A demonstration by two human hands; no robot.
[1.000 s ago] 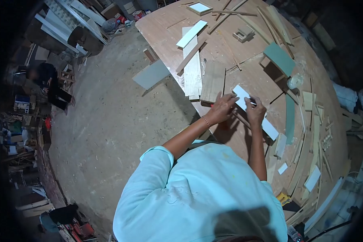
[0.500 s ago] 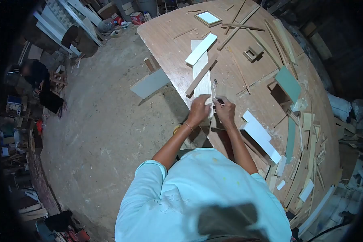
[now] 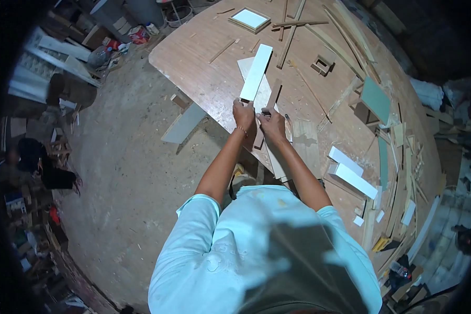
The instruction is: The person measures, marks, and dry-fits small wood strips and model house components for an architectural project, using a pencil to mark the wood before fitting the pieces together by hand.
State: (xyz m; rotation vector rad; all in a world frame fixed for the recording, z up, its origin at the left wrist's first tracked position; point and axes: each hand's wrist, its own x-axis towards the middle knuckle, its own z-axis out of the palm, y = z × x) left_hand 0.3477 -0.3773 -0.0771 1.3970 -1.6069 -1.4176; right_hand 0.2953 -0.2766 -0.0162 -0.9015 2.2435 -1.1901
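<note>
My left hand [image 3: 244, 115] is closed at the near end of a narrow white board [image 3: 257, 72], with the fingers bent around that end. Just to its right, my right hand [image 3: 272, 125] has its fingers curled around something small and dark that I cannot make out. A brown wooden strip [image 3: 275, 93] runs beneath or beside the right hand and shows again below it. Under these pieces lies a longer pale board [image 3: 244, 65], partly hidden by the white board and my hands.
The wooden table [image 3: 193, 78] carries a framed panel [image 3: 250, 19], a small wooden frame [image 3: 323, 65], a green-topped piece [image 3: 376, 104], white blocks [image 3: 355, 179] and several loose strips. A grey board [image 3: 184, 124] juts out beyond the left edge. A person [image 3: 34, 157] sits at far left.
Both hands have moved up the table; the left now grips the white board's near end. The white board has turned more upright in view. The camera view has shifted.
</note>
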